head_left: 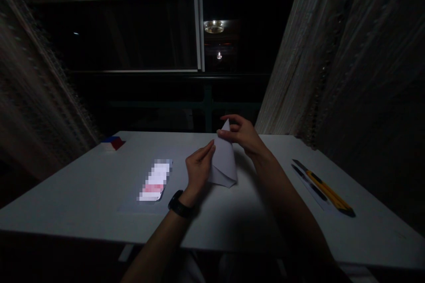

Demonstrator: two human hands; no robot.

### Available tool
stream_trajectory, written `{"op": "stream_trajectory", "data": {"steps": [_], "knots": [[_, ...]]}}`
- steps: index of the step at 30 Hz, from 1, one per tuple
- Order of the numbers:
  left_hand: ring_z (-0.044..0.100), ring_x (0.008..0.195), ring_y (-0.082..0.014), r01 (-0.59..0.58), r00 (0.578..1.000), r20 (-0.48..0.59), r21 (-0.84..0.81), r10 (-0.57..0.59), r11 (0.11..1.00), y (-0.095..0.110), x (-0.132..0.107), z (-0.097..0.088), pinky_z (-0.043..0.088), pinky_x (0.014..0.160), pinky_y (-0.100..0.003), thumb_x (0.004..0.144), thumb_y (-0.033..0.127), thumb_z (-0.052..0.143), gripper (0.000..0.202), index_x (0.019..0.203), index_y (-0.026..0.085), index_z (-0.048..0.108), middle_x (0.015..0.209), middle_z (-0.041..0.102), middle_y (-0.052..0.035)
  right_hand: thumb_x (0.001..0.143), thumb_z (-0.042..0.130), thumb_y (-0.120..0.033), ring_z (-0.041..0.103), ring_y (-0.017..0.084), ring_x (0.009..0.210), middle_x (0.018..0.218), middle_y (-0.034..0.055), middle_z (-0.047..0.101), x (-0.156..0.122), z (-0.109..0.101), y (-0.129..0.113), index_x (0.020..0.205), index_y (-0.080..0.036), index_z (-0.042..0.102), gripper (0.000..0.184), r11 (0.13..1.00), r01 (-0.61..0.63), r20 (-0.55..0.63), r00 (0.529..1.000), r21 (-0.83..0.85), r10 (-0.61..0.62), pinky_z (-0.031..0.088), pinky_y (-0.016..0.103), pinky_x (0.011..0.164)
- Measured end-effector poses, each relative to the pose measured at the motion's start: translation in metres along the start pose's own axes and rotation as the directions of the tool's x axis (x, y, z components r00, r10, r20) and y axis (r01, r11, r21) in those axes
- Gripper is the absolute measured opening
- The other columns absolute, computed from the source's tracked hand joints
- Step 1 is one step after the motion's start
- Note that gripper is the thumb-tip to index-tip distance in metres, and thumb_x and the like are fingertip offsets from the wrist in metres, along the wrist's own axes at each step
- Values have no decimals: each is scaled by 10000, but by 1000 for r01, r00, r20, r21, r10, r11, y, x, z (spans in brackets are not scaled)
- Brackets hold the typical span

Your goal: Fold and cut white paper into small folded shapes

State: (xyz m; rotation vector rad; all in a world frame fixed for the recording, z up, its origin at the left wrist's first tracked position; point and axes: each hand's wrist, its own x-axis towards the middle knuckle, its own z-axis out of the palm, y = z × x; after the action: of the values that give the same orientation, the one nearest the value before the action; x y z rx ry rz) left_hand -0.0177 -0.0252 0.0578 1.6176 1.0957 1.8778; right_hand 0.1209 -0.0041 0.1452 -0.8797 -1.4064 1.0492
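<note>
A folded sheet of white paper (pixel 224 159) is held up over the middle of the table, its pointed tip at the top and a diagonal fold near its lower edge. My left hand (pixel 200 166) pinches the paper's left edge between thumb and fingers; a dark band sits on that wrist. Near the tip, my right hand (pixel 241 135) grips the paper, with the thumb on the near face and the fingers behind and above it. Part of the right fingers is hidden by the paper.
On the white table (pixel 83 194), a phone (pixel 156 181) with a lit, blurred screen lies left of my hands. A blue, red and white block (pixel 113 143) sits at the far left. Rightward lie a yellow utility knife (pixel 327 190) and a black pen (pixel 308 181). Curtains (pixel 288 53) flank a dark window.
</note>
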Motion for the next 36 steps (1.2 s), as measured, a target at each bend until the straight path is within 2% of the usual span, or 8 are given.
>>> {"op": "stream_trajectory", "data": {"steps": [6, 10, 14, 18, 24, 30, 36], "knots": [[660, 886, -191, 3, 1000, -1, 5, -3, 1000, 1, -1, 0, 524, 789, -282, 762, 342, 631, 275, 1002, 221, 691, 980, 706, -37, 450, 820, -349, 581, 134, 521, 586, -23, 631, 0, 1, 0, 904, -178, 604, 531, 1000, 1, -26, 1000, 17, -1, 451, 247, 498], [663, 865, -191, -5, 1000, -15, 2, 5, 1000, 1, -2, 0, 524, 773, -285, 756, 345, 635, 284, 999, 209, 691, 965, 709, -47, 483, 800, -400, 575, 117, 538, 614, -1, 647, 0, 2, -1, 708, -160, 628, 371, 998, -19, -43, 999, 61, 22, 439, 232, 515], [666, 845, -182, -7, 1000, -3, -13, 7, 1000, 3, -3, 1, 523, 749, -269, 751, 321, 644, 265, 990, 218, 694, 961, 710, -46, 478, 797, -400, 567, 116, 543, 610, 18, 657, 1, 2, -2, 582, -151, 623, 321, 996, -27, -56, 998, 84, 32, 441, 242, 540], [667, 813, -175, -6, 1000, -11, -4, 6, 1000, 4, -5, 1, 519, 711, -254, 745, 300, 653, 258, 986, 215, 694, 948, 712, -46, 485, 792, -374, 575, 125, 550, 610, 25, 669, 1, 0, -3, 579, -153, 639, 285, 994, -34, -55, 998, 100, 40, 447, 254, 558], [667, 835, -178, -27, 1000, -16, -10, 27, 1000, 4, -5, 1, 519, 733, -261, 753, 290, 646, 242, 976, 211, 696, 949, 712, -48, 517, 782, -370, 591, 134, 573, 629, 35, 679, 1, -4, -3, 597, -148, 655, 268, 996, -20, -21, 1000, 89, 22, 461, 267, 584], [664, 847, -175, -38, 999, 0, 19, 38, 999, 2, -6, 0, 515, 756, -263, 761, 300, 640, 249, 992, 225, 692, 957, 710, -45, 498, 792, -343, 605, 144, 597, 618, 29, 675, 0, -3, -7, 606, -152, 648, 263, 996, -27, -59, 998, 89, 33, 468, 268, 583], [658, 894, -192, 5, 999, 46, 60, -7, 998, 7, -5, -4, 517, 786, -288, 776, 326, 616, 295, 1047, 221, 671, 1014, 695, -50, 515, 776, -362, 583, 134, 555, 609, 25, 668, -1, 0, -6, 612, -152, 640, 268, 999, -22, -87, 996, 50, 26, 449, 254, 533]]}}
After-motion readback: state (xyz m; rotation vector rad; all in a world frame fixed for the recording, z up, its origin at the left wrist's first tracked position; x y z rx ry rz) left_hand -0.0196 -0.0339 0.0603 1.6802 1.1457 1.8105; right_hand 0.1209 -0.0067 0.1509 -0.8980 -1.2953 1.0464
